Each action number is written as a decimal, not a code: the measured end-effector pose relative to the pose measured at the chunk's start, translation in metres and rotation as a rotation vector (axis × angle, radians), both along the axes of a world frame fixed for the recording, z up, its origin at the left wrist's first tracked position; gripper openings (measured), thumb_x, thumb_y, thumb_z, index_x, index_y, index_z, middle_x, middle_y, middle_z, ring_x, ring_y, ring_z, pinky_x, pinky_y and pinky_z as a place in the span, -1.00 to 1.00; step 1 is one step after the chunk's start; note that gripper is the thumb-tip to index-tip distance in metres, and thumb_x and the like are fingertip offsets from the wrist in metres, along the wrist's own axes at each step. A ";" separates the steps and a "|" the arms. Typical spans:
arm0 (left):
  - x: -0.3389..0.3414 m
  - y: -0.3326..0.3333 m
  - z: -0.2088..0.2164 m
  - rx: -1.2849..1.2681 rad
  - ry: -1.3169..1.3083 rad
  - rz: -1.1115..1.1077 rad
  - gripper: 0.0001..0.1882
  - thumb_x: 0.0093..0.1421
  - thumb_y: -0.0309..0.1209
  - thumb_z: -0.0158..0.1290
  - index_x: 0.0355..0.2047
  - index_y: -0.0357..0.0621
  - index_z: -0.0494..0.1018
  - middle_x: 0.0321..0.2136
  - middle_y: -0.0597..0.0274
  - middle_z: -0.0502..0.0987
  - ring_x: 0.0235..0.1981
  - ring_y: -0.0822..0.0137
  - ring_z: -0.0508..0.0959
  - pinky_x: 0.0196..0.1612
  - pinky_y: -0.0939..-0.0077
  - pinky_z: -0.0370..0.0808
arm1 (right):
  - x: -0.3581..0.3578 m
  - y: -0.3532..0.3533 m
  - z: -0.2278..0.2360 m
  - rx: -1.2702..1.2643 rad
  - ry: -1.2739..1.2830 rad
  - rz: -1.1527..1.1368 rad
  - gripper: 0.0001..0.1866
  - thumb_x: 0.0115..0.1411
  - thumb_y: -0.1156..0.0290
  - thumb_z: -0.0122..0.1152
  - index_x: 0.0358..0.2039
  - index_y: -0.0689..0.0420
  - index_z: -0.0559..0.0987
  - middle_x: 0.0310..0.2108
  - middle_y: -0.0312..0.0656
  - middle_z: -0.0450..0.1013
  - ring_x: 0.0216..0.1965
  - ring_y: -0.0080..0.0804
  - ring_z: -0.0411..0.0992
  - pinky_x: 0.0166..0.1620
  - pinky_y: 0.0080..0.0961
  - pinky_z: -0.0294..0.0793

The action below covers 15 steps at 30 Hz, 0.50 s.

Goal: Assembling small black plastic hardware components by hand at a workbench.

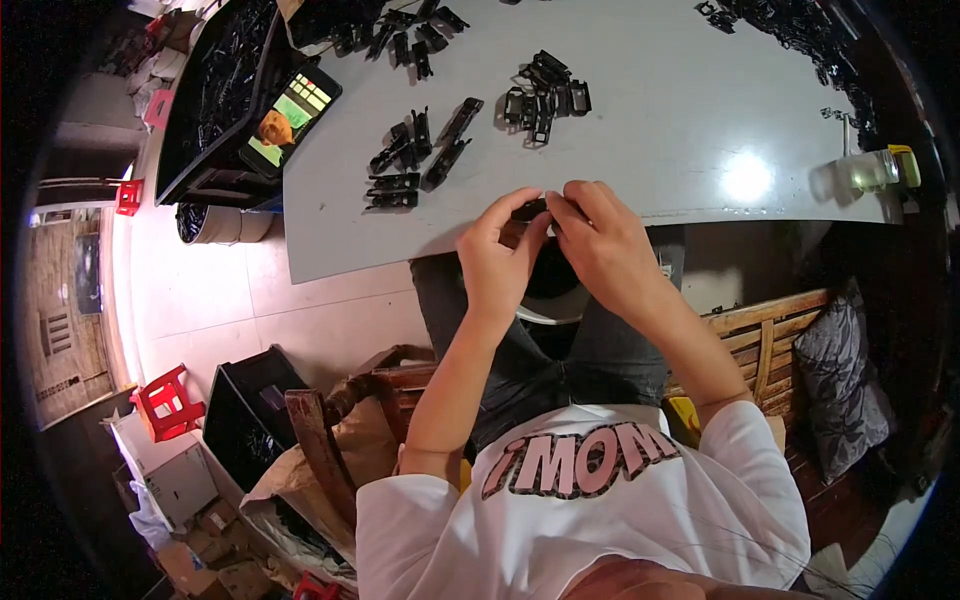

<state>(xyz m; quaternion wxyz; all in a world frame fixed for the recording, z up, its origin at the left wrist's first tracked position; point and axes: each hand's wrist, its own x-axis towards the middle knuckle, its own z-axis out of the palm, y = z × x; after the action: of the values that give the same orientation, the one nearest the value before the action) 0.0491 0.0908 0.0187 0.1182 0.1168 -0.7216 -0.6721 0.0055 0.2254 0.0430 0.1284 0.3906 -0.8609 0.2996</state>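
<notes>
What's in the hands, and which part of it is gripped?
A small black piece, held at the fingertips of the left hand and right hand. It is mostly covered, so which part is gripped cannot be told.

- One left hand (492, 245), one right hand (605, 235)
- One dark piece (530, 209) between them
- At least four bunches of black parts (458, 122) past the hands
- One phone (291, 116), left of the hands
- One clear jar (868, 172), right of them

At left, a pale tiled floor (320, 310) is brightly lit. A slatted wooden bench (767, 350) is placed at near right.
</notes>
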 end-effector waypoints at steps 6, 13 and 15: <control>0.007 -0.013 0.008 0.265 0.035 -0.098 -0.75 0.10 -0.59 0.12 -0.18 -0.30 0.44 -0.44 0.27 0.52 -0.65 0.63 0.39 -0.58 0.77 0.31 | -0.012 0.020 0.005 -0.191 -0.819 0.014 -0.78 -0.02 0.51 0.32 -0.35 0.26 0.50 -0.43 -0.23 0.39 -0.38 -0.58 0.39 -0.37 -0.58 0.38; 0.024 -0.033 0.003 0.182 0.095 0.042 -0.85 0.16 -0.52 0.05 -0.24 -0.24 0.40 -0.46 0.34 0.43 -0.59 0.60 0.37 -0.55 0.76 0.28 | -0.037 -0.002 -0.010 -0.348 -0.964 0.268 -0.72 0.01 0.34 0.35 -0.42 0.22 0.44 -0.52 -0.31 0.36 -0.47 -0.62 0.33 -0.44 -0.59 0.32; 0.029 -0.044 0.000 0.110 0.069 0.135 -0.93 0.19 -0.52 0.01 -0.31 -0.19 0.38 -0.50 0.40 0.36 -0.55 0.61 0.34 -0.54 0.77 0.26 | -0.059 -0.021 -0.018 -0.129 -0.312 -0.250 -0.70 0.01 0.25 0.33 -0.41 0.16 0.43 -0.48 -0.25 0.38 -0.47 -0.43 0.38 -0.44 -0.50 0.35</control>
<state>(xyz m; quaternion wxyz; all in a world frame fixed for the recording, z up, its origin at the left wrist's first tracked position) 0.0777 0.0470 0.0190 0.1816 0.1483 -0.6695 -0.7048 -0.0531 0.2039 0.0247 0.0547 0.2207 -0.8911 0.3928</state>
